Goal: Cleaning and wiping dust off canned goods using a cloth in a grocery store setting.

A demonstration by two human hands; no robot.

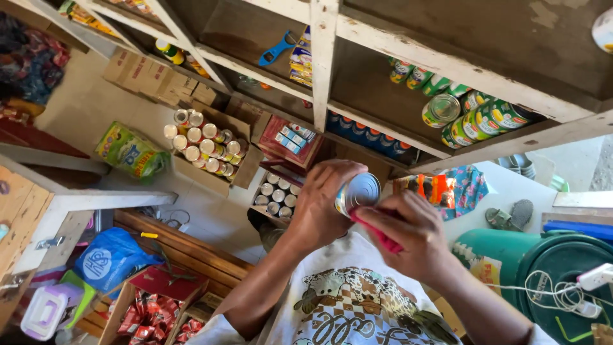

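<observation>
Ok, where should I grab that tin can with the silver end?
Wrap the round side wall of the can, coming from its left as the left hand does. The flat silver end faces the camera, and the right hand with a pink tool crowds the other side.

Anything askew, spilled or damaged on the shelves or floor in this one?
Nothing spilled or visibly damaged. On the right-hand shelf, the green-labelled cans lie tumbled on their sides, not stood up. A blue can opener lies loose on the upper shelf. The left hand holds a can; the right hand holds a pink tool.
</observation>
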